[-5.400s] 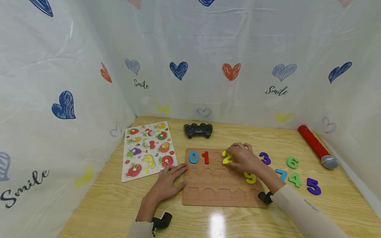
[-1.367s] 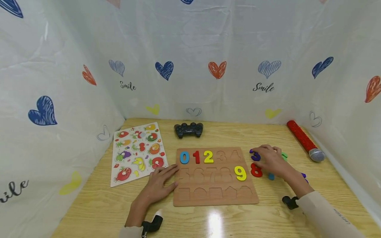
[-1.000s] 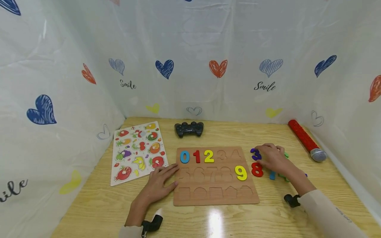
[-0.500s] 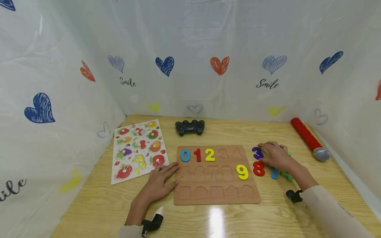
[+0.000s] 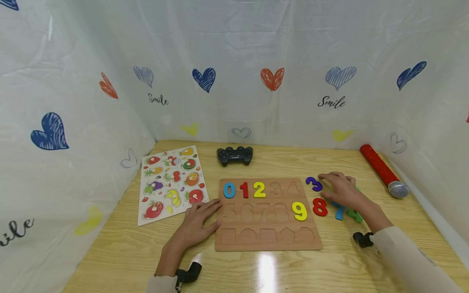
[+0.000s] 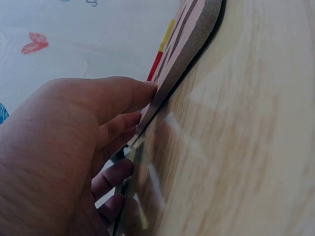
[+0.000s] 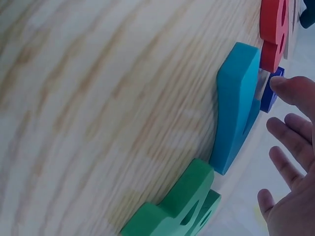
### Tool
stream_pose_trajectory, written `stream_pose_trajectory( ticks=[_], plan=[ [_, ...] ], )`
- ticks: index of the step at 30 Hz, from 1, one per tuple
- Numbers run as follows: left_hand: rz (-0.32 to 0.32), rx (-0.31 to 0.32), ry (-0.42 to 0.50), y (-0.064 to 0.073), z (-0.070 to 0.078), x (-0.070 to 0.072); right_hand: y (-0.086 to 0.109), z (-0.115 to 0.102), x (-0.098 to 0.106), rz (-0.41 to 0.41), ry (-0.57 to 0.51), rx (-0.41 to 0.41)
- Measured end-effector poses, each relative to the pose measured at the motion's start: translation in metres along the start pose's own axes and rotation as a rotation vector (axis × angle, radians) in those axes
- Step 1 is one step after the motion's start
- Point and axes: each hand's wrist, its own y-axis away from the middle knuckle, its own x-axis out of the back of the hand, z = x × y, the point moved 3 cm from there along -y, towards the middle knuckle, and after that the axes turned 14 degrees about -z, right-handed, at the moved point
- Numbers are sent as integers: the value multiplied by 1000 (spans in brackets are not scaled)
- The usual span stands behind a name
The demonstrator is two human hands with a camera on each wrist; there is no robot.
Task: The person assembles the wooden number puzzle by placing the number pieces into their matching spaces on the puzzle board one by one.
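Number board (image 5: 269, 223) flat on the wooden table (image 5: 311, 270), with blue 0 (image 5: 225, 190), red 1 (image 5: 244, 190) and yellow 2 (image 5: 259, 190) along its back edge and yellow 9 (image 5: 304, 211) at its right edge, in the middle row. Left hand (image 5: 194, 228) resting at the left edge of the board, with fingers extended and loosely parted. Purple 3 (image 5: 315, 183) lying on the table, just off the board's back right corner. Right hand (image 5: 344, 192) beside the purple 3, in a wide grip, with thumb and index finger well parted; contact impossible to tell. Off the board's right edge, red 8 (image 5: 320, 206), then blue 7 (image 5: 340, 211) and green 4 (image 5: 354, 215), partly hidden. Toward the table's back edge, from left to right: fruit board (image 5: 161, 195), black game controller (image 5: 235, 155), red microphone (image 5: 381, 167).
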Motion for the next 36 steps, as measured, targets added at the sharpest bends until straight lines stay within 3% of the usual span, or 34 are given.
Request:
stream_pose_trajectory(
  ticks=[16, 28, 36],
  plan=[
    [-47, 20, 12, -1, 2, -4, -10, -1, 0, -124, 16, 56],
    [-22, 12, 9, 0, 2, 0, -18, 2, 1, -72, 89, -30],
    [-20, 19, 7, 1, 1, 1, -12, -9, 5, -37, 75, 4]
  ],
)
